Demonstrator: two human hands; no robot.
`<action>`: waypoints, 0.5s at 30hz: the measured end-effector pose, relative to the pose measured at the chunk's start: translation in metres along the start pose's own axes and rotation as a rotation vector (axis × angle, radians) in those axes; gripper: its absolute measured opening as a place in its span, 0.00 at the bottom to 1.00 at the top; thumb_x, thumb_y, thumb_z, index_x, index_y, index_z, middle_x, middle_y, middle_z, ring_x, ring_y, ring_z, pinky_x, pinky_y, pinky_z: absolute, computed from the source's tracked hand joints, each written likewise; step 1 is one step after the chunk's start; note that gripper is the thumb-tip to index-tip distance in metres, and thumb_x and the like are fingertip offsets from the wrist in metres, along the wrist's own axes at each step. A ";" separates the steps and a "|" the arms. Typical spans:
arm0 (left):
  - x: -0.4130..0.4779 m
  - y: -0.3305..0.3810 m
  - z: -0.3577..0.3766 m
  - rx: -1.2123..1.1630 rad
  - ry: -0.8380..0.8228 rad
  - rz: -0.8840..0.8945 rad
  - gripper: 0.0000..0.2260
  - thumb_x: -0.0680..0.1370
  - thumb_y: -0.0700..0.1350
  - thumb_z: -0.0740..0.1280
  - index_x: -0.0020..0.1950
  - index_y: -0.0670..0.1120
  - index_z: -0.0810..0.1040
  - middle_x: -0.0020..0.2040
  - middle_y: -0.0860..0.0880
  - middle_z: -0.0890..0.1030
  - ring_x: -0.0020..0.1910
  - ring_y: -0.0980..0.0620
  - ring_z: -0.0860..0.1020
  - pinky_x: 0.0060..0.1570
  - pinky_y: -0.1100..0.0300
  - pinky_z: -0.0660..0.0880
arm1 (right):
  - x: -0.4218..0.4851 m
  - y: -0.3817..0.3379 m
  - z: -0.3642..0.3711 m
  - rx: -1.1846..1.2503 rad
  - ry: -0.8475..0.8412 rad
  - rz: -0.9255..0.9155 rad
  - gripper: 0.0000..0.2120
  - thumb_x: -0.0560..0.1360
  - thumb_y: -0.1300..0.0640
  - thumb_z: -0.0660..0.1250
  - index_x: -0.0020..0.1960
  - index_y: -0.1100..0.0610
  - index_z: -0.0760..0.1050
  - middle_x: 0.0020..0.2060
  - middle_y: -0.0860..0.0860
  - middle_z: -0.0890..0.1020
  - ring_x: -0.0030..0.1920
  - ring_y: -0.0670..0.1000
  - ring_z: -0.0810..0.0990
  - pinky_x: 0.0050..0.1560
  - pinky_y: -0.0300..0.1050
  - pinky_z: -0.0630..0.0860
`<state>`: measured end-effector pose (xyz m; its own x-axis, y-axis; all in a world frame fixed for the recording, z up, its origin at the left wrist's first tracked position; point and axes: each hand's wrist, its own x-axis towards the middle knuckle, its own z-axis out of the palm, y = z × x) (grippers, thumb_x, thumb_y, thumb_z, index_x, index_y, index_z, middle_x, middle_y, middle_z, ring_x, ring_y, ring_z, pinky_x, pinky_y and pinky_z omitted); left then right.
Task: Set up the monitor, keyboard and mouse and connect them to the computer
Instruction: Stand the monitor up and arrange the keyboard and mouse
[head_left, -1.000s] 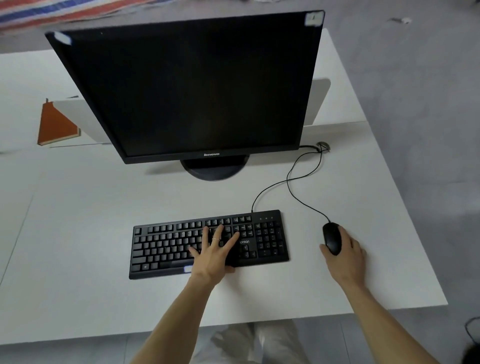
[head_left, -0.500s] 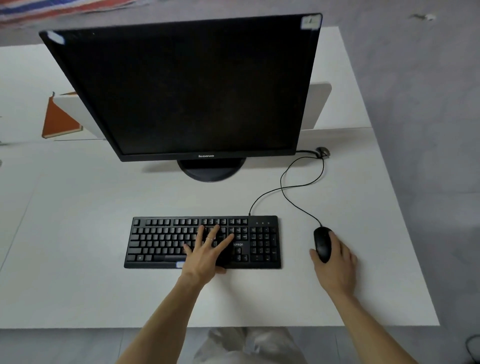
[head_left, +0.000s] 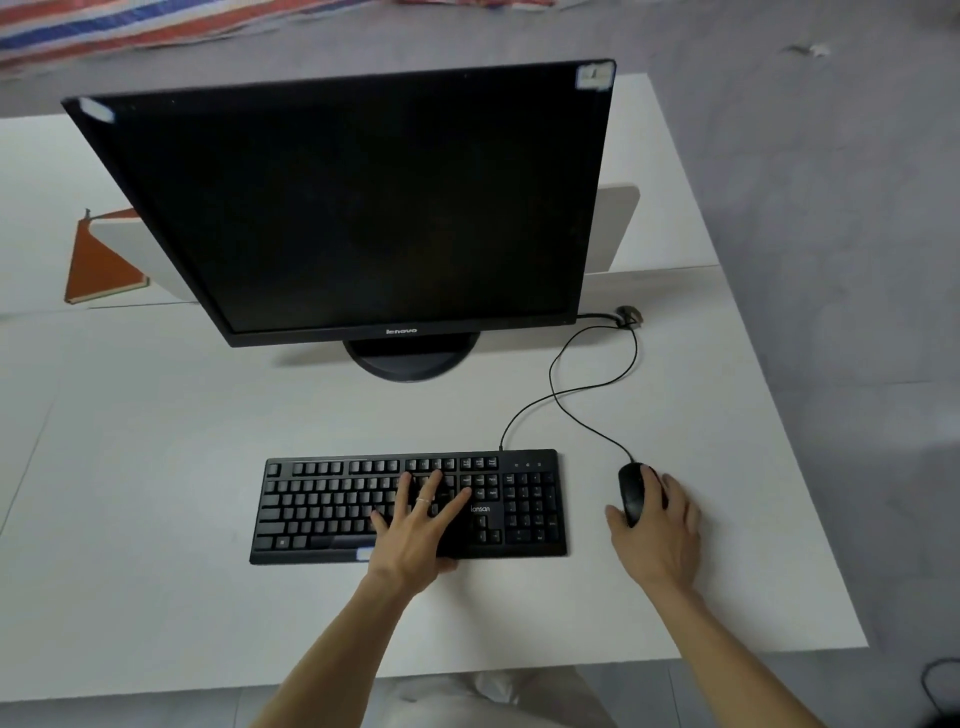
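black keyboard (head_left: 322, 512) under left hand (head_left: 415, 540) (spread flat), right hand (head_left: 662, 538) holding mouse (head_left: 631, 493)

Your left hand (head_left: 415, 535) wears a thin pale metal ring (head_left: 423, 500) on one finger. Your right hand (head_left: 660, 535) and both forearms are bare. Light beige trousers (head_left: 483, 696) show nearest you.
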<state>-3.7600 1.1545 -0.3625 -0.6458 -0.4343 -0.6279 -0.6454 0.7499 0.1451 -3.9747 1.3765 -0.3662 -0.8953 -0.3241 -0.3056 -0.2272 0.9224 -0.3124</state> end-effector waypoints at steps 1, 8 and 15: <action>0.000 -0.001 -0.001 -0.001 0.003 0.013 0.44 0.77 0.57 0.71 0.77 0.69 0.40 0.80 0.55 0.34 0.78 0.39 0.32 0.69 0.25 0.52 | -0.001 -0.006 -0.001 -0.001 0.010 -0.013 0.34 0.73 0.47 0.72 0.75 0.51 0.65 0.74 0.54 0.66 0.71 0.59 0.62 0.65 0.58 0.70; -0.005 -0.040 -0.023 -0.165 0.139 0.115 0.34 0.78 0.58 0.66 0.79 0.65 0.51 0.82 0.51 0.47 0.80 0.47 0.52 0.76 0.43 0.56 | -0.012 -0.092 -0.004 0.129 -0.028 -0.066 0.30 0.77 0.50 0.66 0.77 0.52 0.62 0.77 0.52 0.61 0.76 0.56 0.56 0.72 0.53 0.63; 0.025 -0.117 -0.086 -0.891 0.297 -0.231 0.29 0.79 0.54 0.68 0.78 0.50 0.64 0.75 0.43 0.66 0.71 0.43 0.69 0.70 0.51 0.67 | 0.007 -0.195 -0.003 0.596 -0.198 0.103 0.28 0.78 0.50 0.67 0.76 0.52 0.64 0.74 0.51 0.68 0.73 0.54 0.66 0.69 0.51 0.67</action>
<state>-3.7362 1.0131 -0.3297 -0.4623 -0.7239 -0.5121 -0.7627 0.0300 0.6461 -3.9379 1.1955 -0.3046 -0.8003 -0.3257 -0.5034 0.1595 0.6937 -0.7024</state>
